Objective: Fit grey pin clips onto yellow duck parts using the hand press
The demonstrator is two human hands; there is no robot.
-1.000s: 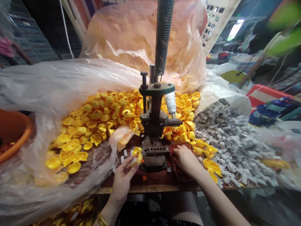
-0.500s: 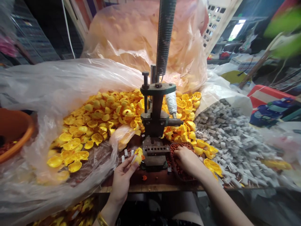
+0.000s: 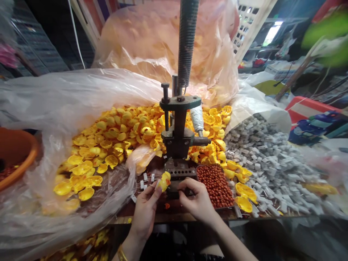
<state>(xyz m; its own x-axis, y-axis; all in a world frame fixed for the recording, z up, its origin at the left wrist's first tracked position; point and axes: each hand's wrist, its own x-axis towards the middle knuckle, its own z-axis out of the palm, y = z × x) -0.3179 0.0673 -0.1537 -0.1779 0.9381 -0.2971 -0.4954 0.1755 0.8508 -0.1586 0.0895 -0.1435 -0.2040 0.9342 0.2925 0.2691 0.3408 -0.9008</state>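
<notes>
One press (image 3: pixel 178 146) blocks part of the open-shell heap (image 3: pixel 130 123); left fingers (image 3: pixel 155 195) grip yellow shell (image 3: pixel 164 181); right fingers (image 3: pixel 187 184) curled, can't tell if holding; red beads (image 3: pixel 214 181) alongside.

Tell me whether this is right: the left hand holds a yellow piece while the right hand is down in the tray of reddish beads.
Not quite: the head view shows the right hand outside the tray of reddish beads, in front of the metal press. The left hand does hold a yellow piece.
</notes>
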